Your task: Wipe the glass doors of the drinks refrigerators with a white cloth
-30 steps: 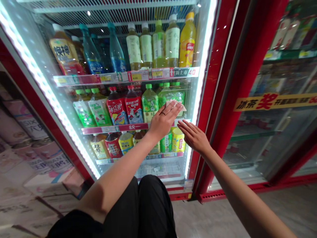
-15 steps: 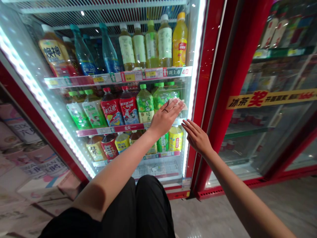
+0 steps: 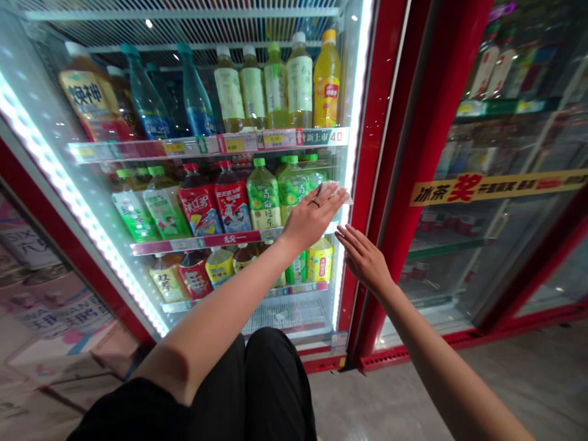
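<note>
My left hand, with a ring on one finger, presses a pale crumpled tissue against the glass of a lit drinks cooler, near the right side of the middle shelf. Its fingers are wrapped over the tissue, whose edges stick out past the fingertips. Just below and to the right, my right hand has its fingers stretched out near the cooler's right edge, holding nothing. Behind the left hand stand green-capped bottles.
Upper-shelf bottles and a price strip are inside the cooler. A second red-framed cooler stands to the right, with a yellow banner. Stacked boxes and tins stand at the left.
The view has shifted slightly, so the cooler sits a little further left. My left hand, with the tissue, has moved slightly right relative to the bottles. My right hand stays close to the cooler's edge.
</note>
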Motion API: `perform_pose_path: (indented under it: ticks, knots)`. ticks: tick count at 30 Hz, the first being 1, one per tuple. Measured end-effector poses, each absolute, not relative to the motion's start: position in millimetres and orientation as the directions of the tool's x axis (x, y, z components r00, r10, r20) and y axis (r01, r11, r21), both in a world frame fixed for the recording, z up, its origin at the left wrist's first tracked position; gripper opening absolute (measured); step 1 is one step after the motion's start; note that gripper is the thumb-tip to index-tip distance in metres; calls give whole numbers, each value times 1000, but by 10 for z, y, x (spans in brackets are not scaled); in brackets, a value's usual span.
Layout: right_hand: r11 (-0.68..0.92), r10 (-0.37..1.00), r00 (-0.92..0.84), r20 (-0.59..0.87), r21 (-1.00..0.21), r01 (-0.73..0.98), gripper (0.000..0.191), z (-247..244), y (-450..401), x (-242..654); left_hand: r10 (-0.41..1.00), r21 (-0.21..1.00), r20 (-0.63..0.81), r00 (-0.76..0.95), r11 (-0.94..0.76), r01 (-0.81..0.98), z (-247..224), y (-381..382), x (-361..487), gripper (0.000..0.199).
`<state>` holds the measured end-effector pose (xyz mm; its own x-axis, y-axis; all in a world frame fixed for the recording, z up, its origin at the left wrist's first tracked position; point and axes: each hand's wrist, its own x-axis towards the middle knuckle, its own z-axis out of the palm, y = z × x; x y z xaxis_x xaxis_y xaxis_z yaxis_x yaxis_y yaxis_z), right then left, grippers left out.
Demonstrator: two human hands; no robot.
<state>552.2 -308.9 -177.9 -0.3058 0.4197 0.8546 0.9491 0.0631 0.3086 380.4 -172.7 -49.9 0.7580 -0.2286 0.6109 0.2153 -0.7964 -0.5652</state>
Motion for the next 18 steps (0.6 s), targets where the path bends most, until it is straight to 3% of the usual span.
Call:
perform_pose_path:
  ticks: [10,18]
  knots:
    - [61,445,-284,849,288,956,87,-1839,-3135,5588,-313,-558,512,800,-829,32,-572,-1767,4000,63]
    - [78,421,-241,875,230,970,83,-1910,-3123,5607,-304,-558,548,779,-827,70,-401,-1917,4304,60]
